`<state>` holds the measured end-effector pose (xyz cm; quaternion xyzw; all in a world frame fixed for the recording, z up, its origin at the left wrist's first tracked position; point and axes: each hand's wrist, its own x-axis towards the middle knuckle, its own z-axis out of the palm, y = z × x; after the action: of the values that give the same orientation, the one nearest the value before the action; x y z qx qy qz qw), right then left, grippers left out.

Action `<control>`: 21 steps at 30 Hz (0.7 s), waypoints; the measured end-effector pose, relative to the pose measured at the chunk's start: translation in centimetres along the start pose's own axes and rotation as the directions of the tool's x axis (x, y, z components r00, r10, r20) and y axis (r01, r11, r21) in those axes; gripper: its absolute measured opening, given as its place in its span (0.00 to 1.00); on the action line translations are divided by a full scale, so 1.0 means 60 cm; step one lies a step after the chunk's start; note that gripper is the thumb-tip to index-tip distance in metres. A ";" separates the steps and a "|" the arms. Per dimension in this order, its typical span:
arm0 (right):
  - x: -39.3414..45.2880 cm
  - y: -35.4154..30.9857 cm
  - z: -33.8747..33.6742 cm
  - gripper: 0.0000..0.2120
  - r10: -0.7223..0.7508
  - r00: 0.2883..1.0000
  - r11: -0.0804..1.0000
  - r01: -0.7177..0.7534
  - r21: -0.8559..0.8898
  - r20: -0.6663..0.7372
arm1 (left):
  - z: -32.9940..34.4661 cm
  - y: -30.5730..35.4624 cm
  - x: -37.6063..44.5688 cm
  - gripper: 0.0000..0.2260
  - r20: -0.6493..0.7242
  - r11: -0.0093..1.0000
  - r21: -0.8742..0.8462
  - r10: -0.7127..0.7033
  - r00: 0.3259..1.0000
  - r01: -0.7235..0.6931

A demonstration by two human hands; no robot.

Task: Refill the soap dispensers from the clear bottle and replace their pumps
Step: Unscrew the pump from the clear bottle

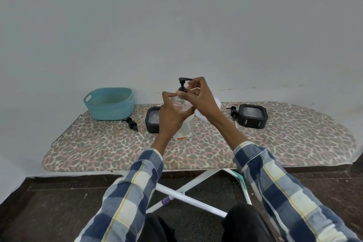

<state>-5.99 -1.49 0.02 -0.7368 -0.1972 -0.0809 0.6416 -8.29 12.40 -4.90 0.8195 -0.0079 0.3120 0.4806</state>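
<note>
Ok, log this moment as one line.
left hand holds clear bottle | right hand at its pump | two loose pumps on board

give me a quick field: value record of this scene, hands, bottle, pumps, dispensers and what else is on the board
surface: ironing board with animal-print cover
left hand: grips the clear bottle round its shoulder
right hand: pinches the collar of the bottle's black pump
clear bottle: upright, mid-board
loose pumps: one lying beside the blue basket, one lying beside the right dispenser
dispensers: two black square ones, pumps off; left dispenser partly hidden by the left hand
white container: behind the right wrist, mostly hidden
</note>
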 end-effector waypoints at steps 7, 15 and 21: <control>0.008 0.021 0.013 0.09 -0.132 0.990 0.991 0.131 -0.034 -0.041 | -0.001 -0.001 0.001 0.35 -0.030 1.000 -0.017 -0.013 0.999 0.012; 0.002 0.015 0.007 0.21 -0.062 0.996 0.998 0.064 0.024 -0.058 | 0.005 -0.004 -0.001 0.35 -0.042 1.000 0.010 0.004 0.999 -0.004; 0.001 0.020 0.011 0.13 -0.155 0.987 0.987 0.153 -0.040 -0.046 | 0.005 -0.005 0.000 0.35 -0.049 1.000 -0.031 -0.004 0.999 0.003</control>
<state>-5.58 -0.95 -1.14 -0.7288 -0.2362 -0.1518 0.6245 -8.07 12.32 -5.22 0.8041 0.0003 0.3310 0.4938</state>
